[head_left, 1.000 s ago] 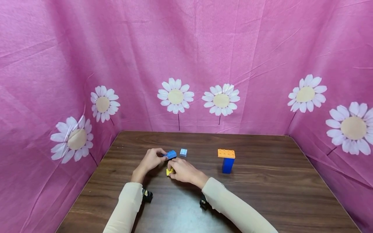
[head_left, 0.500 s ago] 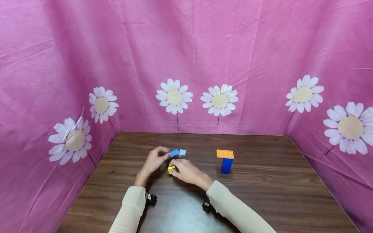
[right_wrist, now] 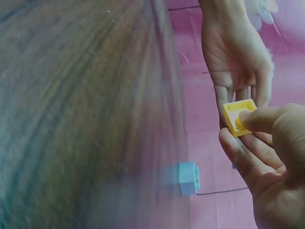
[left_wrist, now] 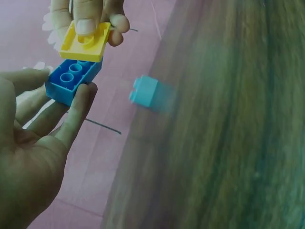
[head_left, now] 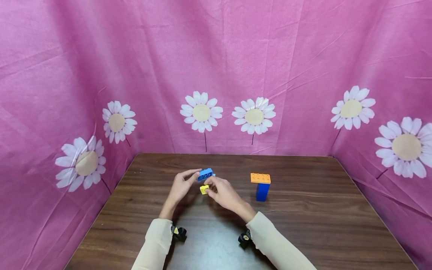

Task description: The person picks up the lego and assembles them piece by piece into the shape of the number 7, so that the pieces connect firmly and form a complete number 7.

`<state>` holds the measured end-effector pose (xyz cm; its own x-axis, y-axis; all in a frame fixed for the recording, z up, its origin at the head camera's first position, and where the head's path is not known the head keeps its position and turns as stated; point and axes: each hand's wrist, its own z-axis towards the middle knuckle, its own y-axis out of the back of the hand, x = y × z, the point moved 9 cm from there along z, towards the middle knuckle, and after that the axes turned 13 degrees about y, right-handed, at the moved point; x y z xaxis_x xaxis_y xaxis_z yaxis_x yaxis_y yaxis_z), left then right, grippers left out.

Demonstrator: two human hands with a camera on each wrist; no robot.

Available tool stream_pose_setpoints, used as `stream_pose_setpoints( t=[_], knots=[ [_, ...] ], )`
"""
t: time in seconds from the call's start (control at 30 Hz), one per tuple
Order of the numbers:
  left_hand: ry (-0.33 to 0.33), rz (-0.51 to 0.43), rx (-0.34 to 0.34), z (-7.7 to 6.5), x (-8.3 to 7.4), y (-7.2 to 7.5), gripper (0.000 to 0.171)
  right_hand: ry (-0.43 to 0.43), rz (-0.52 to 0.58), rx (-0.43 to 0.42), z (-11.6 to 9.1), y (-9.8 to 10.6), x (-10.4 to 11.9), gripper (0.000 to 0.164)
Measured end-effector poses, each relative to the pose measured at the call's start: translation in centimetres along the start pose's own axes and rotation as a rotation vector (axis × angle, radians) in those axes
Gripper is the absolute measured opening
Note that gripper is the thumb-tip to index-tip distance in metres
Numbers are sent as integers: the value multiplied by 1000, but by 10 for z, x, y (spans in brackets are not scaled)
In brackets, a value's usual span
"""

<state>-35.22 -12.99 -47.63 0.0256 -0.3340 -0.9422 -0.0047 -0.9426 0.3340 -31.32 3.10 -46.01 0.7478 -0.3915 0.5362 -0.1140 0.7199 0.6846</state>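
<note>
My left hand (head_left: 180,189) pinches a blue toy brick (head_left: 205,174) between thumb and fingers, tilted so its hollow tubed underside shows. Just nearer to me, my right hand (head_left: 227,193) pinches a small square yellow brick (head_left: 204,189). In the left wrist view, the yellow brick (left_wrist: 71,50) overlaps the far end of the blue brick (left_wrist: 59,93); I cannot tell whether they touch. The right thumb presses inside the yellow brick's hollow side (right_wrist: 233,112) in the right wrist view. A light blue brick (left_wrist: 147,91) sits on the table beyond, mostly hidden in the head view.
An orange plate (head_left: 260,178) lies across the top of an upright dark blue block (head_left: 262,192) to the right. Everything stands on a brown wooden table (head_left: 303,210). A pink flower-patterned curtain (head_left: 226,67) encloses its back and sides.
Both hands have moved right and slightly away from me with their bricks. The blue brick has been lifted and turned, baring its underside, and now mostly covers the light blue brick.
</note>
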Motion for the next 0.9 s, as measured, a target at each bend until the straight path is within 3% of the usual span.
stream_pose_setpoints(
  t=[0.27,0.4,0.7,0.9],
  knots=[
    [-10,-145,104,-4,-11,-9,30,-11,41,-179,-1,29,-5,13],
    [-2,-162,125,-5,-17,-12,32,-9,36,-256,-1,41,-4,14],
    [-16,-160,188,-12,-25,-21,40,-4,23,-360,-2,51,1,17],
    [-14,-229,262,-17,-30,-31,53,8,16,-399,-4,54,5,14]
  ],
)
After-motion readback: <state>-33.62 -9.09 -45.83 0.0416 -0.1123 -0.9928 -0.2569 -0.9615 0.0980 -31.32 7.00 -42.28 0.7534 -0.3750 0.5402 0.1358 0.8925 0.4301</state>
